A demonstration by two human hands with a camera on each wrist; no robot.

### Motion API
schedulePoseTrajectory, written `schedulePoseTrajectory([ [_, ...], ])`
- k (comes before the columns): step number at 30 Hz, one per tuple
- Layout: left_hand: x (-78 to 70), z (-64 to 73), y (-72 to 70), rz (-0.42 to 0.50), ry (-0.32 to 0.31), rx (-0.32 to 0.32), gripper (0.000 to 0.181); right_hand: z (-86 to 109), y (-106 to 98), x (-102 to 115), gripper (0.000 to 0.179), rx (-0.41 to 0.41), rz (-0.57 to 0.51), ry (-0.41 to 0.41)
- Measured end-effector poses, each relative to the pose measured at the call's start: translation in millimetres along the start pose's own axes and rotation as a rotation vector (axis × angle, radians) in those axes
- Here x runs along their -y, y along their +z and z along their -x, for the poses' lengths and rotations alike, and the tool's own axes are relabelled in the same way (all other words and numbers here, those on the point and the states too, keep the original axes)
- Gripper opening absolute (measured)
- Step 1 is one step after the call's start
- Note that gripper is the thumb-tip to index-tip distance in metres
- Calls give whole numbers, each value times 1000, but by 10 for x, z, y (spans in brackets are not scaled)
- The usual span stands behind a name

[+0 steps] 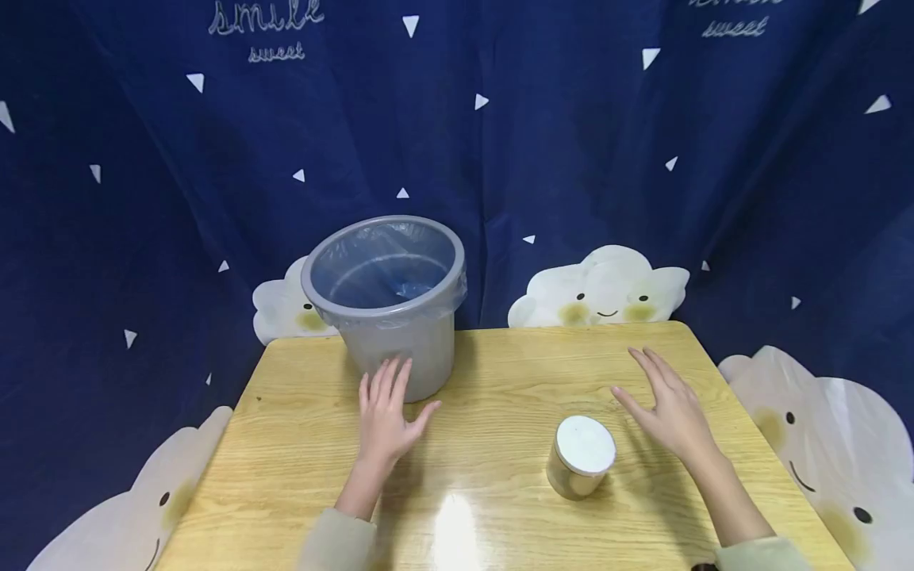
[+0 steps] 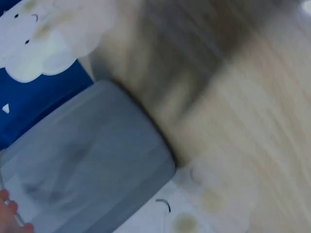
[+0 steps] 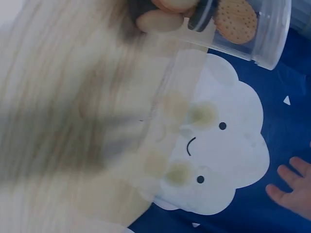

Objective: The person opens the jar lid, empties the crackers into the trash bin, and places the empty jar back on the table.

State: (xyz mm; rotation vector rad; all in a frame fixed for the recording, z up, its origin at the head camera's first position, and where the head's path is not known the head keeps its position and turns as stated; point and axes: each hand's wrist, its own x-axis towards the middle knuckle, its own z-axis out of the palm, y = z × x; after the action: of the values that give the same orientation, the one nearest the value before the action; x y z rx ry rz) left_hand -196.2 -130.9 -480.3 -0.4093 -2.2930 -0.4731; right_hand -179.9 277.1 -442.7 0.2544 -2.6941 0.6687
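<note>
A grey plastic bin (image 1: 428, 341) with a clear bag folded over its rim stands at the back left of the table. Before its lower front is my left hand (image 1: 385, 420), fingers spread and nearly straight; whether they touch it I cannot tell. In the left wrist view the bin's wall (image 2: 97, 150) fills the lower left, with the fingertips (image 2: 9, 211) at the corner. A white-lidded jar (image 1: 574, 476) stands right of centre; the right wrist view shows biscuits (image 3: 235, 20) behind its clear wall. To its right, my right hand (image 1: 674, 412) hovers apart, fingers extended, holding nothing.
The wooden table (image 1: 500, 388) reaches back to a dark blue curtain (image 1: 571, 159) printed with white triangles and smiling clouds (image 1: 603, 277). Glare shows on the tabletop near the front, between the hands. A small dark object (image 1: 704, 567) lies beside the right sleeve.
</note>
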Motion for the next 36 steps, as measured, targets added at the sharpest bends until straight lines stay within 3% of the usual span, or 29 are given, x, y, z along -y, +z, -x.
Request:
schedulePoseTrajectory([
  [7, -126, 6, 273, 137, 161, -230, 59, 67, 119, -97, 63, -82, -210, -33],
  [13, -241, -24, 442, 213, 300, -353, 47, 175, 220, -160, 60, -118, -333, 15],
  [16, -294, -52, 506, 246, 353, -379, 44, 226, 272, -194, 59, -151, -367, 27],
  [21, -370, -61, 627, 288, 410, -347, 44, 315, 366, -259, 58, -207, -423, 7],
  [28, -464, 12, 773, 316, 461, -261, 46, 474, 250, -29, 54, -235, -509, -2],
  [36, -589, 74, 886, 347, 501, -151, 49, 671, 542, -395, 59, -216, -629, -1],
])
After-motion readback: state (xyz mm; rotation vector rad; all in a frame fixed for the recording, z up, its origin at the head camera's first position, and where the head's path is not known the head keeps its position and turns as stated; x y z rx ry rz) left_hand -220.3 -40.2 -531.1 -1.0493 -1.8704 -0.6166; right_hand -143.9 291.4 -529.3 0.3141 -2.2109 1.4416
